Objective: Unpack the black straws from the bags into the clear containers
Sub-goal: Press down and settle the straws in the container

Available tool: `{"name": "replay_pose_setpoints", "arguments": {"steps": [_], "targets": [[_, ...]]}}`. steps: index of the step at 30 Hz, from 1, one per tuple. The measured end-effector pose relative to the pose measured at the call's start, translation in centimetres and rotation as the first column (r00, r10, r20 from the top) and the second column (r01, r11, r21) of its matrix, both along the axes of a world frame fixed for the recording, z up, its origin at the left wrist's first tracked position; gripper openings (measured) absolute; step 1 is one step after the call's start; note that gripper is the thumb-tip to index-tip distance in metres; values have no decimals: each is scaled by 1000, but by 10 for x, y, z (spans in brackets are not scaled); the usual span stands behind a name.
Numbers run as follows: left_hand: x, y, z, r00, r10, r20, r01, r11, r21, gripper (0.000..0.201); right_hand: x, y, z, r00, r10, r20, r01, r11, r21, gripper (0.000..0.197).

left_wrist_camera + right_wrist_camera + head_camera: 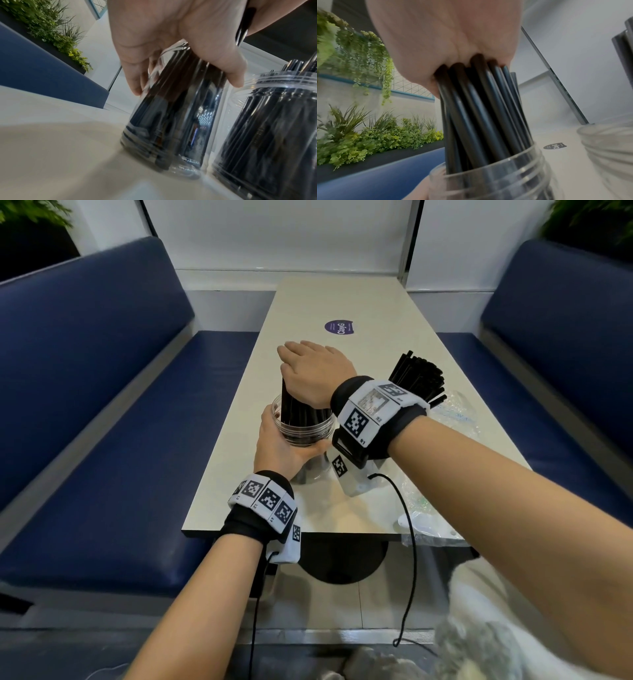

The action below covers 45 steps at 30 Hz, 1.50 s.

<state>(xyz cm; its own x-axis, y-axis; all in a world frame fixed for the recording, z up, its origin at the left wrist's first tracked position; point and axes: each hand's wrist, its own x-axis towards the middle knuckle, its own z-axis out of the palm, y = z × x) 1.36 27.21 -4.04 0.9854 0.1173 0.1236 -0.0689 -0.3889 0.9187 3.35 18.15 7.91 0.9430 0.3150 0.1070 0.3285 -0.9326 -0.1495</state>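
Two hands share the loading step: the left hand point(281, 445) grips the clear round plastic container point(303, 428) on the table point(376, 313); the right hand point(317, 371), clamped on a bundle of black straws point(481, 111), lowers them in; next, probably, release and settle them.

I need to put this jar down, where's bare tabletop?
Bare table on the near left corner, and beyond the purple sticker toward the wall. Crowded on the right: second container of straws and crumpled plastic bags.
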Motion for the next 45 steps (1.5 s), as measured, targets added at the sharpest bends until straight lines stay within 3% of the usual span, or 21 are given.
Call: {"name": "replay_pose_setpoints", "arguments": {"steps": [7, 24, 30, 45], "targets": [[-3, 3, 3, 1000, -18, -2, 18, 996, 86, 108, -3, -6, 6, 998, 50, -39, -49, 998, 27, 41], [-6, 3, 2, 1000, -5, 7, 4, 992, 129, 105, -6, -7, 8, 997, 38, -73, -41, 998, -39, 41], [-6, 3, 4, 1000, -8, 0, 8, 990, 139, 103, -14, -9, 10, 997, 8, -74, -6, 1000, 31, 42], [-7, 2, 4, 1000, 0, 3, 0, 989, 145, 103, -4, -22, 4, 991, 65, -116, -66, 998, -1, 47]]}}
